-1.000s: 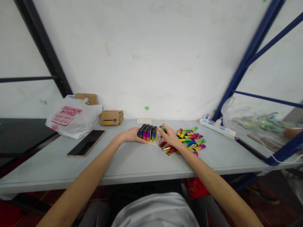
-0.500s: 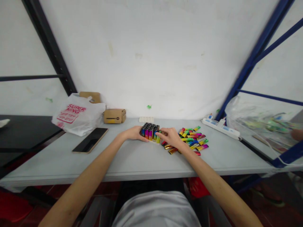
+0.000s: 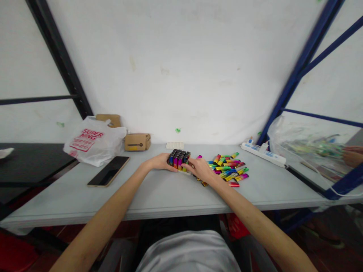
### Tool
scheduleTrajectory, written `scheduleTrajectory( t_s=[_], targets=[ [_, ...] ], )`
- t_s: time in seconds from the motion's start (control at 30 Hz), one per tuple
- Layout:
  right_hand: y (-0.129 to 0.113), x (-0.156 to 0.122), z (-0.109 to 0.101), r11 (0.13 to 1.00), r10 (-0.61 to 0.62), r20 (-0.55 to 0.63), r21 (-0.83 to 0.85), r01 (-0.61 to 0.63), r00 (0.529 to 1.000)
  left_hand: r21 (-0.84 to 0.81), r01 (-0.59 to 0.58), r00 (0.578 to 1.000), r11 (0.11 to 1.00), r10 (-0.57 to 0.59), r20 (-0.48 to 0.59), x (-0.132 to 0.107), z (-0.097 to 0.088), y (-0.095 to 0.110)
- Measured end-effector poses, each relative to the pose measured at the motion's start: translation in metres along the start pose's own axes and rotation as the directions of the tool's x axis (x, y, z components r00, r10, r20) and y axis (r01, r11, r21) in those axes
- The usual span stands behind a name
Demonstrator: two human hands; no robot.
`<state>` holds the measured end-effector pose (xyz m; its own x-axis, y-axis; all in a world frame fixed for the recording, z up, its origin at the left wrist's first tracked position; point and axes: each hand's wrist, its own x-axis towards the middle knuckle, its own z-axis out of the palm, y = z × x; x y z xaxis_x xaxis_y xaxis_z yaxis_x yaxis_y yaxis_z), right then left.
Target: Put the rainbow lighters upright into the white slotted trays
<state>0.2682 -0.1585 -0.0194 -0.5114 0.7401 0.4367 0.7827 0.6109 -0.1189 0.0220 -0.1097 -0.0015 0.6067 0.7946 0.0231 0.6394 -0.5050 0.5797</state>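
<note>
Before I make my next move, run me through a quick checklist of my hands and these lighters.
1. Left hand braced at the left side of the upright lighters: ok.
2. Upright lighters grouped closely, black tops up: ok.
3. Right hand at the group's right side: ok.
4. Lighter firmly gripped in the right hand: cannot tell, fingers hide it.
5. Loose lighters neatly lined up: not ok, scattered.
6. Phone apart from both hands: ok.

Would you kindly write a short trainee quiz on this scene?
1. Which hand is against the left side of the upright lighters?
2. True or false: the phone lies nearer the table's front edge than the cardboard box does.
3. Where is the power strip? A: left of the plastic bag; B: right of the loose lighters; C: on the phone.

Key: 1, left hand; 2, true; 3, B.
</note>
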Motion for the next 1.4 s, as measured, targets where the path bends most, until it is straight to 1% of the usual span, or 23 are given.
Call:
scheduleTrajectory(
  t_s=[0.17,0.27,0.33,0.4,0.47,0.5,0.53,0.6,0.63,0.7,0.87,0.9,0.97,1.03,1.1,1.2,1.27,1.3,1.33,1.4],
  targets=[
    [-0.002,0.004,-0.001,0.997,0.005,0.061,-0.081,0.000,0.998,0.060,0.032,0.999,0.998,-0.030,-0.036,0.000,0.000,-0.001],
    [0.006,0.004,-0.002,1.000,-0.004,0.090,-0.023,0.006,0.996,0.050,0.026,1.000,0.998,-0.025,-0.018,0.000,0.000,0.000],
    [0.017,0.003,-0.005,0.998,0.030,0.034,0.053,-0.032,0.999,0.033,0.029,1.000,0.999,-0.028,-0.012,0.001,0.000,0.000],
    [0.033,0.002,-0.006,0.990,0.093,-0.062,0.112,-0.086,0.994,0.029,0.039,0.999,0.999,-0.038,-0.009,0.002,0.000,0.000],
    [0.052,0.003,-0.006,0.987,0.123,-0.122,0.118,-0.109,0.985,0.035,0.049,0.999,0.998,-0.049,-0.001,0.003,-0.001,-0.001],
    [0.061,0.004,-0.004,0.990,0.110,-0.119,0.103,-0.098,0.987,0.042,0.054,0.999,0.998,-0.054,0.005,0.003,-0.001,-0.001],
    [0.070,0.006,-0.001,0.994,0.073,-0.078,0.086,-0.066,0.994,0.050,0.056,0.998,0.997,-0.056,0.009,0.003,-0.001,-0.001],
    [0.084,0.010,0.004,0.997,-0.005,0.056,0.083,0.000,0.998,0.067,0.054,0.998,0.996,-0.054,0.010,0.003,-0.001,-0.001],
    [0.090,0.013,0.005,0.995,-0.036,0.120,0.094,0.024,0.992,0.072,0.050,0.999,0.996,-0.050,0.007,0.003,-0.001,-0.001],
    [0.099,0.019,0.007,0.992,-0.053,0.194,0.123,0.029,0.980,0.074,0.047,0.999,0.996,-0.047,-0.001,0.004,-0.001,-0.003],
    [0.117,0.032,-0.001,0.963,0.012,0.308,0.253,-0.094,0.951,0.045,0.040,0.999,0.998,-0.040,-0.006,0.005,0.000,-0.007],
    [0.119,0.033,-0.002,0.953,0.020,0.307,0.283,-0.111,0.952,0.038,0.041,0.999,0.998,-0.041,-0.002,0.005,0.000,-0.007],
    [0.122,0.032,-0.003,0.931,0.049,0.240,0.340,-0.132,0.969,0.029,0.045,0.999,0.999,-0.045,-0.003,0.004,0.000,-0.007],
    [0.120,0.029,-0.003,0.896,0.103,0.145,0.415,-0.155,0.984,0.028,0.044,0.999,0.999,-0.044,-0.010,0.004,0.000,-0.005],
    [0.117,0.026,-0.003,0.847,0.153,0.079,0.502,-0.172,0.985,0.029,0.038,0.999,0.999,-0.038,-0.011,0.003,-0.001,-0.003],
    [0.110,0.025,-0.006,0.784,0.203,-0.023,0.603,-0.149,0.979,0.032,0.037,0.999,0.999,-0.037,-0.014,0.003,-0.001,-0.003],
    [0.105,0.026,-0.006,0.734,0.248,-0.081,0.666,-0.132,0.965,0.034,0.045,0.999,0.998,-0.044,-0.011,0.003,-0.001,-0.002],
    [0.102,0.027,-0.006,0.689,0.279,-0.087,0.712,-0.136,0.956,0.034,0.049,0.999,0.998,-0.049,-0.006,0.003,-0.001,-0.002],
    [0.099,0.028,-0.006,0.626,0.311,-0.071,0.766,-0.147,0.948,0.033,0.051,0.999,0.998,-0.051,0.001,0.003,-0.002,-0.002],
    [0.092,0.029,-0.004,0.457,0.355,0.005,0.872,-0.178,0.935,0.024,0.048,0.999,0.999,-0.048,0.003,0.002,-0.001,-0.001]
  ],
)
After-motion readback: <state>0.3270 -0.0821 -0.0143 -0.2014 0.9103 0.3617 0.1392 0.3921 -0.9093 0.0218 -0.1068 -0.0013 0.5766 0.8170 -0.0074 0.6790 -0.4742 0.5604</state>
